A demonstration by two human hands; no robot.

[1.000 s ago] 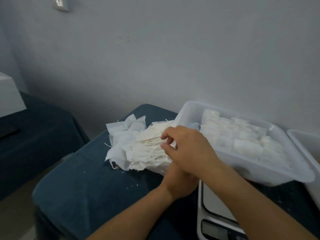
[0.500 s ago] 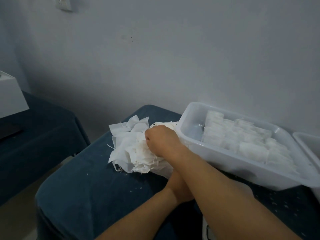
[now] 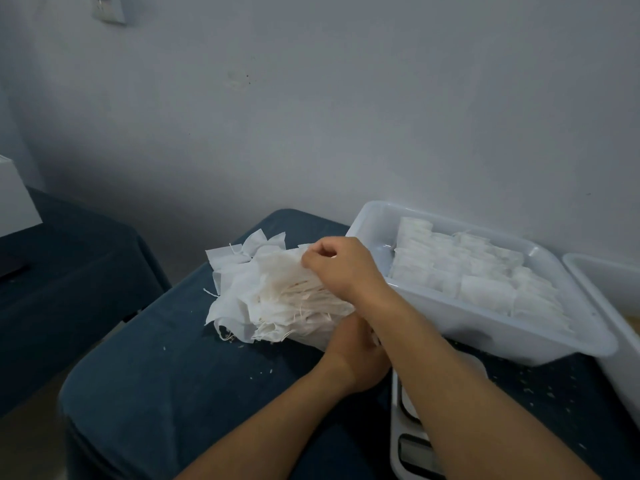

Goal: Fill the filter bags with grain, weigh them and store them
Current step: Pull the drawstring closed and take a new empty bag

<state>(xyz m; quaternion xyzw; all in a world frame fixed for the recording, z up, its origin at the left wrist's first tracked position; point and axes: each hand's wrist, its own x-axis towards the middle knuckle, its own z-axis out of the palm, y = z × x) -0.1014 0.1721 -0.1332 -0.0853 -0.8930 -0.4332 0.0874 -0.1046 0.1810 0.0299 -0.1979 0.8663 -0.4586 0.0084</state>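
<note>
Dark blue cloth covers the worktop (image 3: 166,386), set against a plain pale wall. At the centre of the frame lies the pile of empty filter bags (image 3: 273,296), a loose fanned stack with string ends trailing toward the lower left; its long axis runs from the upper left down toward the lower right. The right hand (image 3: 341,268) sits on the pile's upper right edge, fingers curled and pinching the top bag at its corner, so the bag to be drawn off lies just left of and under that hand. The left hand (image 3: 356,351) is tucked against the pile's lower right end, beneath the right forearm; its fingers are hidden, so I cannot tell whether it grips or only steadies. Just right of the pile stands a white tray (image 3: 478,327) holding rows of filled bags (image 3: 485,278). A scale (image 3: 412,441) shows partly at lower right, under the right forearm. Another white container's edge (image 3: 609,306) appears at far right.
</note>
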